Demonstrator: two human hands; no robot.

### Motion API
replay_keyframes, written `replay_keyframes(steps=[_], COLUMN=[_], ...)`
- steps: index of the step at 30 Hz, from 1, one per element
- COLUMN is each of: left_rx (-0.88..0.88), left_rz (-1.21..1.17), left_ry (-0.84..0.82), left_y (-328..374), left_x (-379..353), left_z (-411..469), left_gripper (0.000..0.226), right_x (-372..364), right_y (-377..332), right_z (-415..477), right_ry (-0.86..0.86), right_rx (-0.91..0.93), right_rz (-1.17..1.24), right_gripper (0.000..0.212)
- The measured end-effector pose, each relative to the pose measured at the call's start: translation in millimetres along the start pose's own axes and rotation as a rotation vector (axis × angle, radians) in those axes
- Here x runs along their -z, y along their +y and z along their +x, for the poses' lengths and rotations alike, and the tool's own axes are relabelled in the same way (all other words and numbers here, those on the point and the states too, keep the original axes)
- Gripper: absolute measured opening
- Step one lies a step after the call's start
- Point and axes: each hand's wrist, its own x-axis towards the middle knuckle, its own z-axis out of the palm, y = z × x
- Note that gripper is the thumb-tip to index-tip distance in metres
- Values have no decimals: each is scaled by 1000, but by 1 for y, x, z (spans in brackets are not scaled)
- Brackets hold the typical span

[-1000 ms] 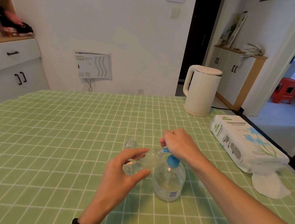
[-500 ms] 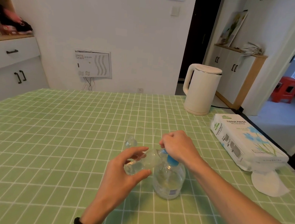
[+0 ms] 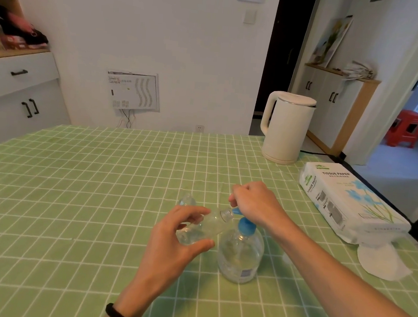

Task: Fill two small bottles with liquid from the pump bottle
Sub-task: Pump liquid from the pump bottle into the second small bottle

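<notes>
1. Compared with the frames one second and half a second back, little differs: the left hand (image 3: 178,234) still holds the small bottle (image 3: 204,227) at the spout, and the right hand (image 3: 254,202) stays on the blue pump head (image 3: 236,211).
2. The small bottle's long axis lies steeply tilted, almost flat. Its open mouth points up and right and touches the spout, with its base lower left.
3. The left grip is wrapped round the small bottle's body, thumb below. The right grip is curled over the pump head.
4. The pump bottle (image 3: 239,257) stands upright on the table (image 3: 73,197). A second small bottle (image 3: 186,199) stands just behind the left hand.
</notes>
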Motion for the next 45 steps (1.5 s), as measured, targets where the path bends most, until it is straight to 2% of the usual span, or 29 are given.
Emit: replay_keyframes(steps=[9, 23, 34, 45], left_rx=[-24, 4, 2, 19], left_rz=[-14, -12, -40, -57], left_ry=[-10, 20, 10, 16], left_y=[-3, 6, 0, 3], left_x=[-5, 0, -5, -1], left_z=[5, -1, -1, -4], left_gripper=[54, 56, 49, 46], right_x=[-6, 4, -10, -3], right_y=[3, -3, 6, 4], right_z=[3, 2, 2, 0], right_ry=[10, -16, 19, 19], right_rx=[-16, -8, -13, -23], right_rz=[-7, -2, -19, 10], right_gripper=[40, 48, 40, 45])
